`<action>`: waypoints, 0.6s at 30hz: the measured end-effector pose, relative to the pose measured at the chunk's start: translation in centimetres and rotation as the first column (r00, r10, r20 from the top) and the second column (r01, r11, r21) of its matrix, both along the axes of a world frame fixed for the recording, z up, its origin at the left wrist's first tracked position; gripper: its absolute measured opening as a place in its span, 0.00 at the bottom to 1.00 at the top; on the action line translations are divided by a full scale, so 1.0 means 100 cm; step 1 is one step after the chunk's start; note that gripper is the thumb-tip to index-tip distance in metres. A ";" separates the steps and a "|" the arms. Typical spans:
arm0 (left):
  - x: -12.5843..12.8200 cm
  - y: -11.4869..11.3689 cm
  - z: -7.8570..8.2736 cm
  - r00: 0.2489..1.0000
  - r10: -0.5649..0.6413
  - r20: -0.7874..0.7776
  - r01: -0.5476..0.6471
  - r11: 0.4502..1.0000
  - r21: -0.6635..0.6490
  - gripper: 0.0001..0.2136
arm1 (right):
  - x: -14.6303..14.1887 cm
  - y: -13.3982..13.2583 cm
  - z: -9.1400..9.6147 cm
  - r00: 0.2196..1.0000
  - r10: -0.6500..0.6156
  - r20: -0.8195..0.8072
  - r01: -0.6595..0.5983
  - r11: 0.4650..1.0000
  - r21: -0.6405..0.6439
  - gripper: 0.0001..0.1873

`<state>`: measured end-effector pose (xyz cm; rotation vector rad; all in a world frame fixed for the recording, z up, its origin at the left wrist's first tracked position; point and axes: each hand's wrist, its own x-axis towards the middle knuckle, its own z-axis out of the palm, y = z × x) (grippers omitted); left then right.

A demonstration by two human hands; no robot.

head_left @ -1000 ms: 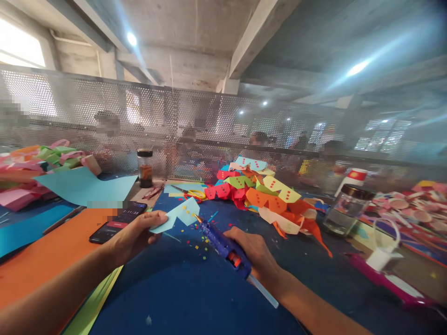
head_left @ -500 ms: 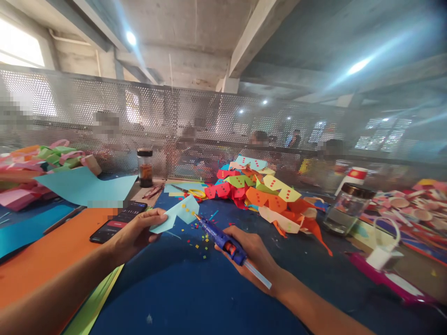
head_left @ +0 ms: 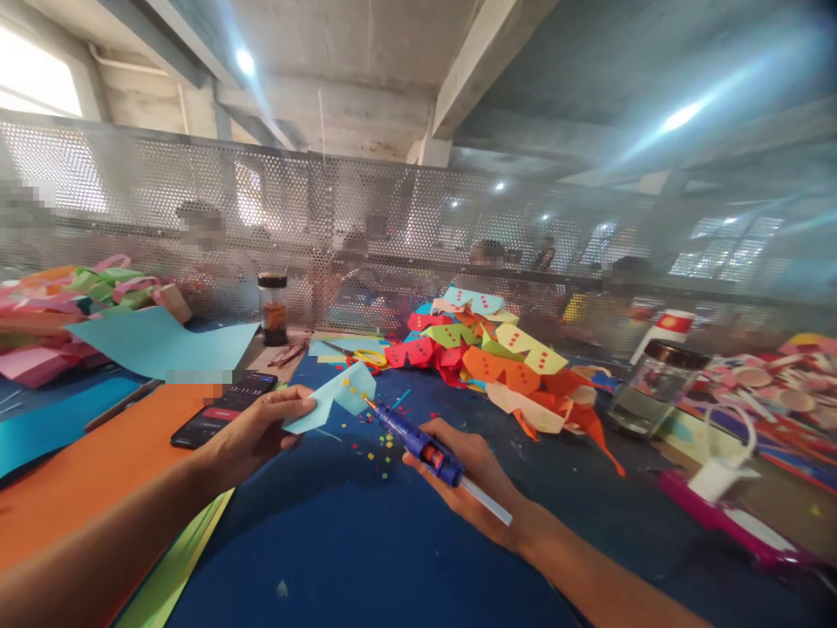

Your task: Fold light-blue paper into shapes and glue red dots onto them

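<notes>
A folded light-blue paper piece (head_left: 331, 403) is pinched at its left end between the thumb and fingers of my left hand (head_left: 278, 420). Small yellow squares show on its upper face. My right hand (head_left: 467, 467) is wrapped around a blue hot glue gun (head_left: 418, 443), a clear glue stick jutting from its rear. The gun's tip is at the right part of the paper, by a yellow square; whether it touches I cannot tell. Below lie tiny loose coloured paper squares (head_left: 385, 449) on the blue table (head_left: 366, 549).
Beyond the gun is a heap of dotted folded paper pieces (head_left: 503, 358). Yellow-handled scissors (head_left: 363, 356), a phone (head_left: 219, 414), a dark-lidded jar (head_left: 273, 310) and a glass jar (head_left: 654, 392) stand or lie around. A perforated metal screen (head_left: 366, 235) closes the back, with people behind it.
The view has shifted slightly. Both hands keep their holds on the paper and the glue gun, and the gun's tip stays by the paper's right part.
</notes>
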<state>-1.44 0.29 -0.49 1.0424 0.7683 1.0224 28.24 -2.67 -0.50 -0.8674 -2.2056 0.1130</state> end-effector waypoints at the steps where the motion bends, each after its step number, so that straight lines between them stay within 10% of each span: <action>1: 0.001 0.000 0.000 1.000 0.003 -0.003 -0.003 1.000 0.006 0.13 | 0.000 -0.001 0.001 1.000 -0.003 0.002 0.003 1.000 -0.001 0.06; 18: 0.004 0.000 -0.009 0.998 0.010 -0.061 -0.007 0.998 0.056 0.08 | -0.006 -0.010 0.004 0.979 -0.088 -0.183 0.044 0.973 -0.227 0.10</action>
